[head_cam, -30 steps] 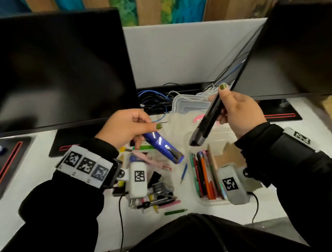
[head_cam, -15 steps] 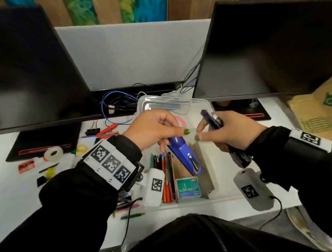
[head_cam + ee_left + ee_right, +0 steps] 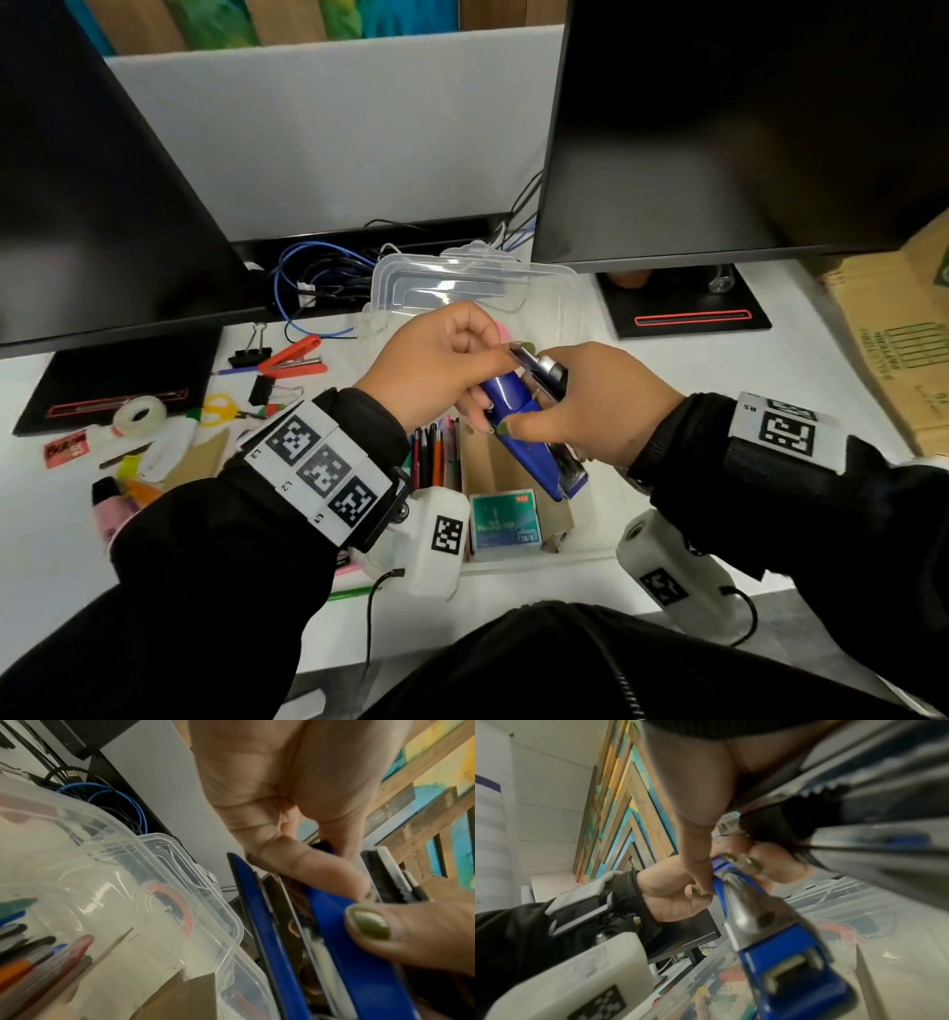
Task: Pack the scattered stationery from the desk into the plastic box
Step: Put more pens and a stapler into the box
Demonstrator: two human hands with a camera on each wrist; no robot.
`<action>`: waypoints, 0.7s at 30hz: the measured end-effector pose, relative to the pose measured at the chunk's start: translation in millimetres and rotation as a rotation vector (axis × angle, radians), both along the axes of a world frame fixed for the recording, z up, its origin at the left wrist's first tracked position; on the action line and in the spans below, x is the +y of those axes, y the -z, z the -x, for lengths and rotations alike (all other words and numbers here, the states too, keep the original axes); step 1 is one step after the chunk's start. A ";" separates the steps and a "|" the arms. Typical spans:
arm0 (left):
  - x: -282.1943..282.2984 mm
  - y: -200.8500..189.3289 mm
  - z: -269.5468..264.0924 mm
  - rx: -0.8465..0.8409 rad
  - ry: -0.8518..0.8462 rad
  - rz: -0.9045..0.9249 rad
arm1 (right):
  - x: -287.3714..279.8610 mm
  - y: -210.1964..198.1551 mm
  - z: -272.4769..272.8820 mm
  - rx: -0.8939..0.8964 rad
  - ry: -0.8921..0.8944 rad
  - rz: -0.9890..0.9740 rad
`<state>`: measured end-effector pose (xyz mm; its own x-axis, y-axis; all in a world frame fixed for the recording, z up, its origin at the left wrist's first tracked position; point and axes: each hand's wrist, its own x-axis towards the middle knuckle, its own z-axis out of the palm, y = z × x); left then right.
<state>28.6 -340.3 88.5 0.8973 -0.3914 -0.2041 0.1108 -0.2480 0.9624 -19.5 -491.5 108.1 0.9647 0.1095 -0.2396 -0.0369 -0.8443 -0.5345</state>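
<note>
My left hand [image 3: 441, 360] and right hand [image 3: 590, 406] both pinch a blue metal stapler [image 3: 534, 437]. It hangs above the clear plastic box [image 3: 565, 288].

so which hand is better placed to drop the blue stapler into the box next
Right, probably. The right hand wraps the blue stapler mid-body above the plastic box; the left hand only pinches its upper end.

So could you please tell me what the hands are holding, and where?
Both hands, left and right, grip the blue stapler by its upper end; the right also holds a black stapler.
</note>
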 end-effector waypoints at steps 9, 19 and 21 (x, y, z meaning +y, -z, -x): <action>8.2 -2.7 -4.5 -0.199 0.000 -0.224 | -24.5 4.4 -9.3 0.146 0.121 -0.041; 61.9 31.8 -19.4 -0.208 -0.051 -0.667 | -50.7 19.6 -29.7 0.308 0.230 0.064; 63.6 34.2 -22.4 -0.179 0.005 -0.707 | -46.3 26.4 -31.4 0.380 0.206 0.143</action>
